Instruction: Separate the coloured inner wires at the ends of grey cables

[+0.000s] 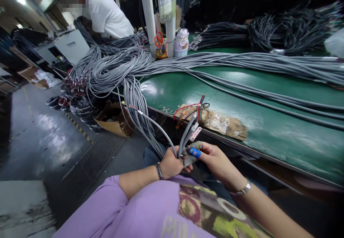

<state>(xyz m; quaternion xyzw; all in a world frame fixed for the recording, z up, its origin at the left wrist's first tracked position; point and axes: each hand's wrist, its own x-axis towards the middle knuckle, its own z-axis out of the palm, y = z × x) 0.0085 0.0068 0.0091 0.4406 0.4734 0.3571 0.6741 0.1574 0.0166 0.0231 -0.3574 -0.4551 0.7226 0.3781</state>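
Note:
Low in the middle, in front of the table edge, my left hand is closed around grey cables, whose ends stick up above it. One end shows thin coloured wires; another carries a white connector and a pink tag. My right hand, with blue wrapping on a finger, pinches at the cables close to my left hand. What lies between its fingertips is too small to make out. Just beyond, a piece of worn cardboard lies at the table edge with red and black wires on it.
Long grey cables run across the green table and hang in a big bundle at its left end. A purple bottle stands by the post. Cardboard box on the floor. A person in white bends at the back left.

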